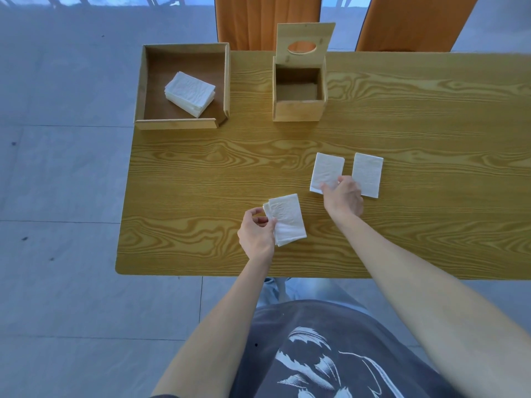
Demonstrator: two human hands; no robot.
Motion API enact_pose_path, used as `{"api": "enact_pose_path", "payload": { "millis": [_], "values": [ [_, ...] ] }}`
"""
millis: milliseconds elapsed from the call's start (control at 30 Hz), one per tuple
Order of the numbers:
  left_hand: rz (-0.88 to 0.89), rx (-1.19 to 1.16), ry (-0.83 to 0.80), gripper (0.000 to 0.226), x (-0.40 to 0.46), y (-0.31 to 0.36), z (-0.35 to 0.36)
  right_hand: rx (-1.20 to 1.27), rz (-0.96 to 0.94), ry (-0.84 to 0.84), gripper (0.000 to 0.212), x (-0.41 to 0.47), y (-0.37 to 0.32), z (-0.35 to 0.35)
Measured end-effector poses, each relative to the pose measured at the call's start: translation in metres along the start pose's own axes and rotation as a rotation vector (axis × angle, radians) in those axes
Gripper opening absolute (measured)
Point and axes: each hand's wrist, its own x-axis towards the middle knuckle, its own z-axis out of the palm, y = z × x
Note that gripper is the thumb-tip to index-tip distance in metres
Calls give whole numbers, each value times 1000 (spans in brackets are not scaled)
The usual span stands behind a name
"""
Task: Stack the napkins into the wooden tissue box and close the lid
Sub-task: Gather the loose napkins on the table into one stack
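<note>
Head view:
Left hand [256, 235]: forearm reaching forward, grip pinching the left edge of a small napkin stack [287, 219] lying on the bench [201, 173].
Right hand [343, 196]: arm extended, fingers curled onto the near corner of a single napkin [327, 170]; whether it is gripped, I cannot tell.
Second napkin [367, 173]: just beside, flat.
Wooden tissue box [298, 93]: far side, empty, lid [304, 43] upright.
Tray [184, 123]: far left, holding a napkin pile [189, 93].

Both forearms are bare, with no sleeves showing. At the bottom centre of the frame is a dark grey shirt [330, 354] with a white brush-stroke print [313, 360]. Light blue trousers [273, 288] show just above it.
</note>
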Motion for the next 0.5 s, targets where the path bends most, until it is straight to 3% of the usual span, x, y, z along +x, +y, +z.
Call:
{"api": "enact_pose_path", "payload": {
  "millis": [233,500],
  "values": [
    [-11,10,8,35,1,2,1,-9,121,16,54,5,-5,2],
    [-2,24,7,36,0,1,-1,-2,86,24,41,9,1,3]
  ]
}}
